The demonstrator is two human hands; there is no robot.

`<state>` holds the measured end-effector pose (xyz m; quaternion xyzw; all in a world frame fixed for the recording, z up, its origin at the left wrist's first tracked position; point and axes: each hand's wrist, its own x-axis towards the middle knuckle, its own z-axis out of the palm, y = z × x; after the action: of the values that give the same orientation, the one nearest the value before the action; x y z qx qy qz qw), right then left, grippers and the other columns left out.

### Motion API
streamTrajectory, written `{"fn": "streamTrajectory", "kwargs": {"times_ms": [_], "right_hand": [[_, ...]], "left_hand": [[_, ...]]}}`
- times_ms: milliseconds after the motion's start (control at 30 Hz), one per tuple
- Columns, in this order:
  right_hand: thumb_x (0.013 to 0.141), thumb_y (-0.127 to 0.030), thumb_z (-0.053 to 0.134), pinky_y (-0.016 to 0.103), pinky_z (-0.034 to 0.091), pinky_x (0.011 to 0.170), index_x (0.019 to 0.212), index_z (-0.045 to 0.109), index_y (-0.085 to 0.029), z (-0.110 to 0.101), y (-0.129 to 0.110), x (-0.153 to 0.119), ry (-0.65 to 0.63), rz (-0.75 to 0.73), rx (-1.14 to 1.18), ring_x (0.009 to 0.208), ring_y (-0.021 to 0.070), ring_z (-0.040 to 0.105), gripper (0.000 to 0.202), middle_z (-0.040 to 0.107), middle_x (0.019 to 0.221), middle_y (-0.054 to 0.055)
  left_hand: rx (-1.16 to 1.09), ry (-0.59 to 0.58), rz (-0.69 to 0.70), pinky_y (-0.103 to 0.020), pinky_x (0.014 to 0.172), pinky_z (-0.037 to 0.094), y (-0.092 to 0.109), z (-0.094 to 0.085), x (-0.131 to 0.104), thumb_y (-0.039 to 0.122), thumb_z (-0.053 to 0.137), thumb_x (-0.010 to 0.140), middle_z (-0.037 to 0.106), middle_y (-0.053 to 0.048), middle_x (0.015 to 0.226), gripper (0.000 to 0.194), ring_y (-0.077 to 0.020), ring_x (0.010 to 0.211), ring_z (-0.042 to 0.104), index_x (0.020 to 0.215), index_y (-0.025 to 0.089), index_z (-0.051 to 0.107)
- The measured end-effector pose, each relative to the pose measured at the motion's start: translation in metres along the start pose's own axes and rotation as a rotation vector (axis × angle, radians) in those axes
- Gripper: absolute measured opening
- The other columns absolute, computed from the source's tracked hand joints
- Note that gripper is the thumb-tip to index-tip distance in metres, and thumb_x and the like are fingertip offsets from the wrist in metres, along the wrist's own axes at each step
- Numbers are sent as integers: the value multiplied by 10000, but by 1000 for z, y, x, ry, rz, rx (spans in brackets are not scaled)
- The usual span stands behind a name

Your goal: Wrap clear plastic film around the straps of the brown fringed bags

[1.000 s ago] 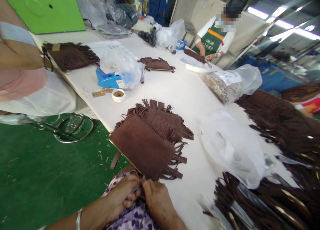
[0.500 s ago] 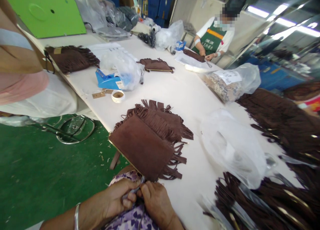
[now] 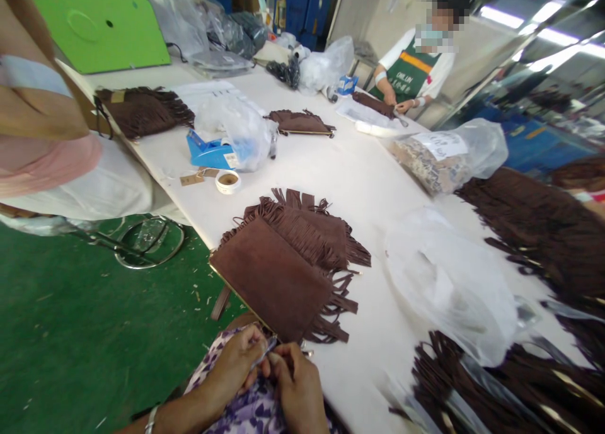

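Note:
A brown fringed clutch bag [image 3: 269,276] lies at the table's near edge, its gold metal frame facing me and its fringe to the right. Another fringed bag [image 3: 312,232] is partly under it. Just below the frame's near corner, my left hand [image 3: 236,365] is closed, pinching a thin greyish strip [image 3: 265,352] that looks like plastic film. Close beside it, my right hand [image 3: 297,383] is closed too, fingertips together at the strip's other end. My fingers hide much of the strip. Both hands are above purple patterned cloth [image 3: 253,415] on my lap.
A white tape roll [image 3: 228,181] and a blue tape dispenser [image 3: 212,150] stand farther up the white table. Clear plastic bags [image 3: 444,270] and piled fringed bags [image 3: 529,226] lie at right. A co-worker [image 3: 406,75] handles a brown item across the table; another person sits at left.
The view has shifted slightly, so things sit a little farther right. My left hand has turned, its fingers higher on the strip. My right-hand fingers have lifted and loosened slightly. The bag stays put.

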<state>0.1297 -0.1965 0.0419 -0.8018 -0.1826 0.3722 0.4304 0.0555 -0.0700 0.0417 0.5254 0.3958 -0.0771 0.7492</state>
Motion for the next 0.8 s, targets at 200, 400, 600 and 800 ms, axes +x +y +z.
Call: {"fn": "streamTrajectory", "kwargs": {"times_ms": [200,400,600,800], "right_hand": [[767,-631,578,199,224,333,775,537,-183,13,-10,7,23,266,494,314,63,352,450,586,567,-10],[656,-757,608,177,194,297,696,521,-183,22,-11,4,90,306,588,275,55,361,582,567,489,-18],[560,-794,632,183,223,276,541,532,-168,29,-9,4,12,411,739,238,63,335,635,431,314,-37],[519,-652,741,174,230,310,564,505,-175,34,-11,9,40,541,930,275,40,310,534,397,344,-75]], "left_hand": [[472,114,280,-258,515,353,4,-7,-7,421,404,951,535,30,537,292,-143,470,504,746,229,486],[921,78,531,-326,648,406,-11,-16,-7,231,374,942,660,-83,811,220,-237,721,622,870,216,581],[1136,-36,693,-370,779,494,-25,-26,0,132,393,897,681,-138,983,270,-284,897,644,1016,192,627],[1173,-92,629,-381,809,479,-21,-24,-3,122,373,899,673,-135,1030,316,-285,933,633,1069,183,632]]}}
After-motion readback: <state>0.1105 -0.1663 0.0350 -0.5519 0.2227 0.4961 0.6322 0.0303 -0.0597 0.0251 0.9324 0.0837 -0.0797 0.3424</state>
